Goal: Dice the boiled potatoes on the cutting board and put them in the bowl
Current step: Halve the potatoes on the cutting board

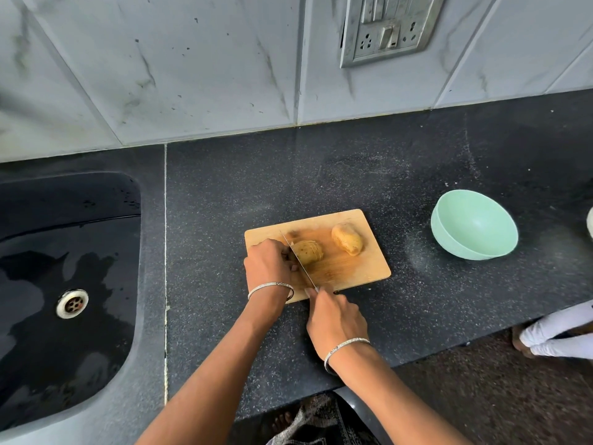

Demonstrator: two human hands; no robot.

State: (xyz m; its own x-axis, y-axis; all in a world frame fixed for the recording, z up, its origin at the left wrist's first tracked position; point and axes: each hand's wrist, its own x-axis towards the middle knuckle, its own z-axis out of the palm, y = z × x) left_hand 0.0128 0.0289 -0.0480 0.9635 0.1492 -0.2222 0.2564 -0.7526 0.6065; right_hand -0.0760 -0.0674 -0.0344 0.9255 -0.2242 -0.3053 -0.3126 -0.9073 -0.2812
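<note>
A wooden cutting board (362,268) lies on the dark counter. Two boiled potatoes are on it: a partly sliced one (309,250) near the middle and a whole one (347,239) toward the right. My left hand (268,263) holds the left end of the sliced potato with curled fingers. My right hand (335,319) grips the handle of a knife (296,260), whose blade lies across the sliced potato's left part next to my left fingers. A pale green bowl (449,239) stands to the right of the board, with nothing visible in it.
A wet black sink (64,220) with a metal drain fills the left. A tiled wall with a switch plate (388,27) rises behind the counter. Another person's white-clad legs (558,335) stand at the right, past the counter edge. A pale object (589,221) pokes in at the far right.
</note>
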